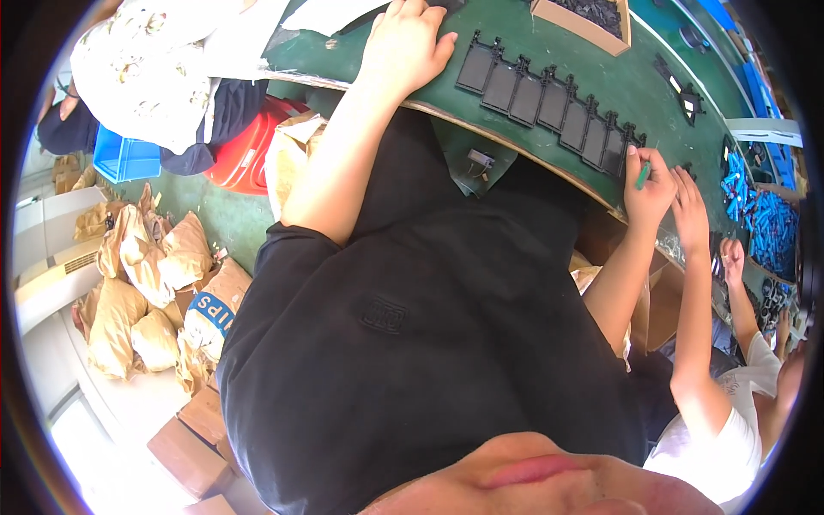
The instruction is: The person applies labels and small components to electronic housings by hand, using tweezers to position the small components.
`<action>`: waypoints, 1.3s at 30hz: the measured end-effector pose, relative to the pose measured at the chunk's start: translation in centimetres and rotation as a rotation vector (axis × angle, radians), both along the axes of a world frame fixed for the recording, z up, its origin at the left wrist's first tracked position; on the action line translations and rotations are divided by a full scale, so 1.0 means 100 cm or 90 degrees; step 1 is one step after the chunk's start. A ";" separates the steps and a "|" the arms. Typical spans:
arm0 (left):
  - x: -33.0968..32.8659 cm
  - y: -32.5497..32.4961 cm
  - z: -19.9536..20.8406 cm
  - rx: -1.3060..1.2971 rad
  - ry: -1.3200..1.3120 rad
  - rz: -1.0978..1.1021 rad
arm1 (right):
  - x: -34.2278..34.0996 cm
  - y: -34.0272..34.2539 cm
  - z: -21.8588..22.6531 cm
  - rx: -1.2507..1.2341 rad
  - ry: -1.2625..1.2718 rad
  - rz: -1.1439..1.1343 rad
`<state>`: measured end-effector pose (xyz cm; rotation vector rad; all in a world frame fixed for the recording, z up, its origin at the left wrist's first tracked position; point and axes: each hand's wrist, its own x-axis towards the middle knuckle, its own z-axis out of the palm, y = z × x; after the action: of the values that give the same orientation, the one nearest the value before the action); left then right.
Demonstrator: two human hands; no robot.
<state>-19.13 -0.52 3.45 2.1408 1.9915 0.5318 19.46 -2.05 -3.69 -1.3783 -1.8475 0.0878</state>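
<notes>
A row of several flat black rectangular panels (pixel 539 101) with clips along their far edges lies on the green tabletop (pixel 549 43). At the row's right end my right hand (pixel 650 190) is closed around a slim green stick (pixel 642 177), its fingertips at the last panel. What the stick's tip touches is hidden. My left hand (pixel 405 47) rests on the table left of the row, thumb spread, with no object visible in it. Its fingers reach the picture's upper edge, beside a dark item only partly in view.
An open cardboard box (pixel 592 24) of small black parts stands beyond the row. A co-worker's hand (pixel 689 210) is close right of mine; blue parts (pixel 768 227) are heaped farther right. At left, another person stands near a blue bin (pixel 126 156) and paper bags (pixel 142 296).
</notes>
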 end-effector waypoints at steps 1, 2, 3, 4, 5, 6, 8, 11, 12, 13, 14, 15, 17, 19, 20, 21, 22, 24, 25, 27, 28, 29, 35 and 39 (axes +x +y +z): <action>0.002 -0.004 0.008 -0.034 0.003 0.011 | -0.001 0.000 0.002 0.001 0.007 0.000; -0.005 -0.003 -0.008 -0.034 0.004 0.016 | -0.003 0.002 0.003 0.002 0.015 0.005; -0.018 0.001 -0.038 0.115 0.044 -0.006 | -0.005 0.002 0.005 0.002 0.016 0.010; -0.021 0.000 -0.045 0.262 0.082 -0.034 | -0.005 0.001 0.005 -0.006 0.008 -0.005; -0.024 0.000 -0.052 0.262 0.082 -0.033 | -0.005 0.000 0.006 -0.015 -0.001 -0.018; -0.027 -0.003 -0.058 0.240 0.077 -0.035 | -0.005 0.000 0.006 -0.015 -0.001 -0.017; -0.031 -0.010 -0.061 0.217 0.075 -0.037 | -0.004 -0.001 0.004 -0.026 0.011 -0.026; -0.038 -0.023 -0.061 0.293 0.031 -0.018 | -0.005 -0.001 0.005 -0.021 0.010 -0.023; -0.040 -0.026 -0.061 0.292 0.031 -0.020 | -0.004 -0.002 0.005 -0.023 0.010 -0.025; -0.043 -0.031 -0.059 0.262 0.075 -0.004 | -0.004 -0.001 0.005 -0.023 0.007 -0.022; -0.046 -0.033 -0.058 0.231 0.118 0.013 | -0.004 -0.001 0.005 -0.022 0.004 -0.019; -0.048 -0.035 -0.056 0.236 0.101 0.004 | -0.003 -0.001 0.005 -0.023 0.005 -0.018; -0.053 -0.035 -0.061 0.265 0.110 0.012 | -0.003 0.000 0.004 -0.029 0.004 -0.021; -0.057 -0.035 -0.062 0.294 0.119 0.017 | -0.004 -0.001 0.004 -0.034 0.004 -0.026; -0.060 -0.035 -0.062 0.315 0.148 0.019 | -0.004 -0.002 0.004 -0.039 0.003 -0.032; -0.061 -0.036 -0.062 0.336 0.177 0.020 | -0.004 -0.002 0.004 -0.040 0.003 -0.034; -0.063 -0.036 -0.060 0.336 0.177 0.019 | -0.004 -0.002 0.004 -0.039 0.006 -0.031; -0.065 -0.037 -0.058 0.368 0.185 0.005 | -0.004 -0.003 0.005 -0.038 0.009 -0.030; -0.064 -0.036 -0.060 0.368 0.185 0.003 | -0.004 -0.003 0.004 -0.032 0.007 -0.025; -0.059 -0.035 -0.067 0.351 0.010 0.039 | -0.004 -0.001 0.004 -0.028 0.005 -0.022; -0.052 -0.035 -0.067 0.362 -0.016 0.026 | -0.005 -0.001 0.004 -0.032 0.004 -0.018; -0.039 -0.036 -0.066 0.373 -0.043 0.011 | -0.004 -0.001 0.004 -0.038 0.003 -0.016; -0.015 -0.052 -0.054 0.245 -0.038 -0.052 | 0.000 -0.002 0.003 -0.038 0.001 -0.029; -0.026 -0.050 -0.057 0.240 -0.083 -0.098 | -0.004 0.000 0.006 -0.031 0.002 -0.021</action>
<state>-21.73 -5.55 -2.29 2.3696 1.7491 1.0626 19.05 -2.05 -3.12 -1.4414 -1.8294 0.1193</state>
